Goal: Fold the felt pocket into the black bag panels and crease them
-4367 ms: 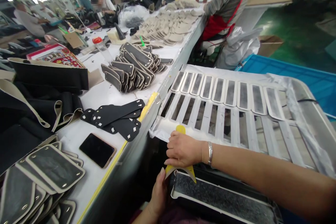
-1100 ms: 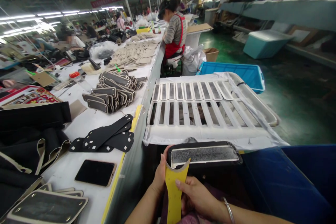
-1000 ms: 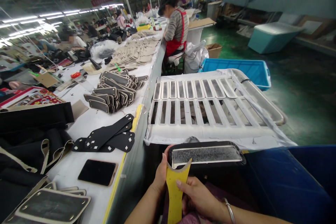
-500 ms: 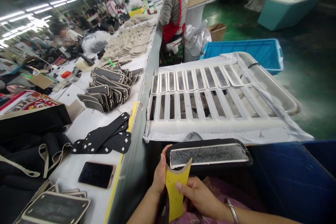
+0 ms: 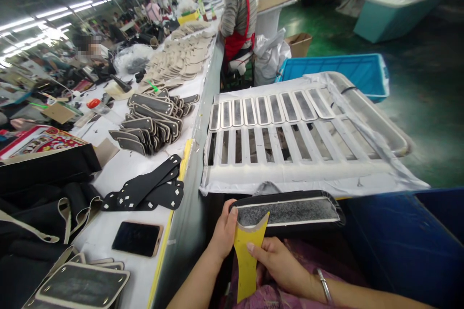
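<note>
My left hand (image 5: 225,229) grips the left end of a long black padded panel (image 5: 282,194), thumb on top and fingers out of sight beneath. A grey fuzzy strip with a white border (image 5: 290,211) lies along the panel's face. In my right hand (image 5: 277,260) is a flat yellow scraper-like tool (image 5: 248,263) with a curved notch at its upper end, my thumb pressed on its face. One point of the notch overlaps the strip near the left end; whether it touches, I cannot tell. The panel lies above my lap, roughly level.
A white slotted rack (image 5: 297,174) with a row of grey strips stands ahead. To the left, a long table holds a phone (image 5: 137,238), black straps (image 5: 148,188), stacked grey pieces (image 5: 152,120) and beige pieces (image 5: 181,55). A co-worker (image 5: 237,19) sits beyond; a blue bin (image 5: 333,70) stands behind the rack.
The yellow tool and my right hand have shifted slightly right and up along the panel. My left thumb has come further over the panel's end. The view has moved slightly.
</note>
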`<state>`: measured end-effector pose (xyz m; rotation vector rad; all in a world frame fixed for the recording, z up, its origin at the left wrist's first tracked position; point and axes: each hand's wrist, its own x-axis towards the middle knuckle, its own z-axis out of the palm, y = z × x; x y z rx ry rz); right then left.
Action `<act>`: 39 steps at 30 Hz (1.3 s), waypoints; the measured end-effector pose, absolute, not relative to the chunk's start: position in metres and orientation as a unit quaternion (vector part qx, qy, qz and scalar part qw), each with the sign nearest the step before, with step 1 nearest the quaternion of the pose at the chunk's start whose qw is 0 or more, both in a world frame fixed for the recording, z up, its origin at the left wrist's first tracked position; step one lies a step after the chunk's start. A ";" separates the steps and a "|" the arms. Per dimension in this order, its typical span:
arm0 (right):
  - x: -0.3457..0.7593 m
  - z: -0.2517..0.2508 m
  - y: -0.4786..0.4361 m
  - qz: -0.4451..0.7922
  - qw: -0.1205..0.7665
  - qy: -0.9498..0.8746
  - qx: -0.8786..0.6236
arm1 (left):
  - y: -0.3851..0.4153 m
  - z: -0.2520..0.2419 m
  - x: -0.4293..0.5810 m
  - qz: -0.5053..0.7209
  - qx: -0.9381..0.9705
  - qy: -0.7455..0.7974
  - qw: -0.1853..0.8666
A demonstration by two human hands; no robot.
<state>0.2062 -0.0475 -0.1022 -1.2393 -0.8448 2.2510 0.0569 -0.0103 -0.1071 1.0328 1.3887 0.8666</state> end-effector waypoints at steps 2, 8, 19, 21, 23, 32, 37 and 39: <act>0.203 -0.098 -0.049 0.796 0.212 -0.323 -0.466 | -0.003 -0.096 0.052 0.338 0.534 0.618 0.467; 0.197 -0.099 -0.056 0.768 0.206 -0.334 -0.506 | 0.017 -0.079 0.078 0.239 0.731 0.576 0.276; 0.205 -0.103 -0.053 0.776 0.182 -0.325 -0.508 | 0.021 -0.085 0.100 0.127 0.740 0.632 0.191; 0.204 -0.106 -0.053 0.767 0.193 -0.336 -0.511 | 0.022 -0.085 0.102 0.200 0.682 0.649 0.271; 0.204 -0.108 -0.057 0.761 0.205 -0.355 -0.502 | 0.021 -0.084 0.102 0.289 0.610 0.643 0.361; 0.271 -0.095 -0.072 0.595 0.429 -0.409 -0.543 | -0.030 -0.108 0.041 0.503 0.402 0.556 0.526; 0.262 -0.062 -0.058 0.588 0.492 -0.364 -0.530 | -0.070 -0.126 0.034 0.545 0.325 0.486 0.601; 0.244 -0.050 -0.050 0.599 0.489 -0.365 -0.518 | -0.071 -0.124 0.038 0.556 0.345 0.452 0.607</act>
